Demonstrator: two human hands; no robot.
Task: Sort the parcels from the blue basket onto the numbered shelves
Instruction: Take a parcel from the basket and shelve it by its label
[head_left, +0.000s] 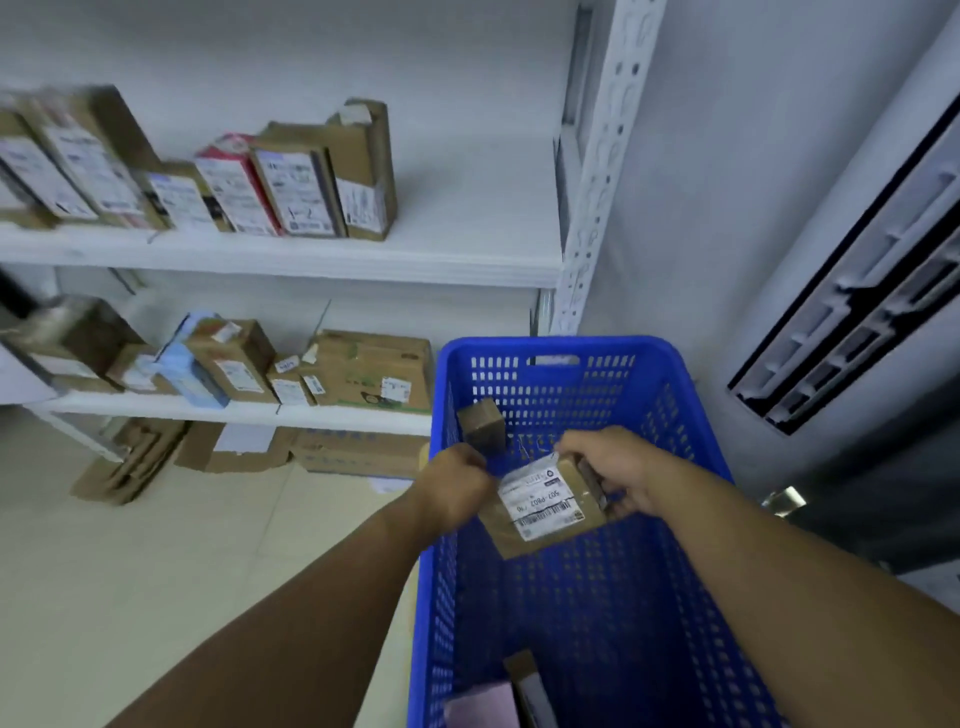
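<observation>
Clearly the sort is well under way but not finished. Both hands hold one labelled parcel (545, 501) above the inside of the blue basket (550, 344). The right hand (613, 467) is clamped round its right edge, fingers wrapped under and thumb on top. The left hand (457, 486) is curled tight at its upper left corner, apparently pinching it. The white label faces up and carries a printed code, so I judge the step in hand to be reading where this parcel belongs; the code is too blurred to trust.

Just beyond the grip, against the basket's far left wall, stands a small brown box (483, 423). Well below the grip, at the basket's near end, lie a pink parcel (480, 704) and, touching it on the right, a brown parcel (524, 680). So at least these three, plus the held one, are left to place, and the mesh floor between them shows bare.

Up and to the left of the grip, the upper shelf (311, 260) bears a row of upright parcels (291, 192), and the lower shelf (234, 410) is likewise stocked. No shelf numbers are legible.
</observation>
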